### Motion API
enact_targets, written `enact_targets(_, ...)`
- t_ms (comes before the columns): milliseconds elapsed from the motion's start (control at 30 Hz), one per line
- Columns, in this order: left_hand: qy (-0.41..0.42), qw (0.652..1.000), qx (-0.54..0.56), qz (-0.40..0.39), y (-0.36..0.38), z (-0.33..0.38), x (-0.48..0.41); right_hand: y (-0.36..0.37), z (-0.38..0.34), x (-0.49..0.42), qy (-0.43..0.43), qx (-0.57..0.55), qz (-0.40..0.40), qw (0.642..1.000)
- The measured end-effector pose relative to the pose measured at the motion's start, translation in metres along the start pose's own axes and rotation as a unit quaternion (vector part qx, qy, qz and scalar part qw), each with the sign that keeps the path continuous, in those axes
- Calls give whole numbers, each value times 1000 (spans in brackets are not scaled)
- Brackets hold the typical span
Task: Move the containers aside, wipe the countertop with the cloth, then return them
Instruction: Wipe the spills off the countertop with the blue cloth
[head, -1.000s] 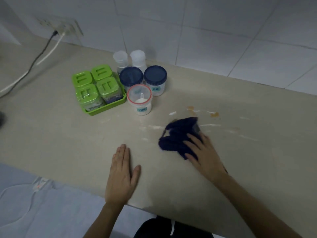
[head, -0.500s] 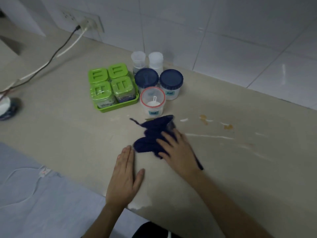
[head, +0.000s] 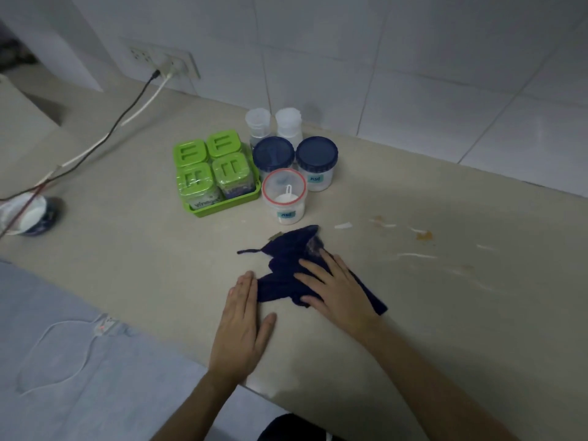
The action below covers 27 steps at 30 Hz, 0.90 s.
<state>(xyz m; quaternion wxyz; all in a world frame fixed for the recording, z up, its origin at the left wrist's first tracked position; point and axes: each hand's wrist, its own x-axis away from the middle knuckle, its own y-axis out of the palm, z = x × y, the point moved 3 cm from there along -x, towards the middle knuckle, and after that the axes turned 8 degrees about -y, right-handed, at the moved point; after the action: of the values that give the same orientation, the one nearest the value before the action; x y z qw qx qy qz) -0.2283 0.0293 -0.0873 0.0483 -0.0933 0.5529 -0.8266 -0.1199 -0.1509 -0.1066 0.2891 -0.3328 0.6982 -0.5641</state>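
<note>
The beige countertop [head: 133,259] meets a tiled wall. The containers [head: 288,167] stand grouped near the wall, likely to free the soiled area. The right hand [head: 334,286] lies flat, fingers spread, pressing the dark cloth [head: 283,265] onto the surface. The left hand [head: 241,326] rests flat, fingers together, just beside the cloth, holding nothing.

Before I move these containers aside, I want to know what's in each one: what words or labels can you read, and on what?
"Vinegar", partly legible, on the front-left green-lidded jar in the green tray.
"MSG", probably, on the label of the right blue-lidded jar; it is blurred.
Blue label on the red-rimmed jar: too blurred to read.
Raised marks on the green lids: shapes, not readable text.
Nothing else carries legible writing.
</note>
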Motion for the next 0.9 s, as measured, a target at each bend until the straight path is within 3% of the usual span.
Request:
enact_targets(67, 17, 1000, 22, -4, -2, 9, -13, -9, 46, 17, 55, -1, 13, 998)
enact_targets(200, 45, 999, 17, 2, 6, 23, -42, -43, 135, 77, 265, -16, 103, 958)
enact_targets(333, 35, 999, 15, 8, 13, 20, -45, -42, 123, 75, 310, -8, 106, 945)
enact_targets(400, 34, 999, 20, 11, 13, 19, -45, -30, 90, 45, 279, -1, 89, 956)
enact_targets(533, 25, 999, 19, 12, 13, 22, -45, -9, 29, -21, 96, -13, 42, 994)
enact_targets(667, 24, 999, 21, 14, 12, 21, -45, -21, 76, -12, 62, -26, 44, 997)
enact_targets(800, 30, 999, 25, 17, 13, 21, -47, -49, 152, 52, 218, -9, 110, 970)
enact_targets(900, 29, 999, 28, 14, 12, 20, -47, -45, 153, 62, 358, -11, 124, 925)
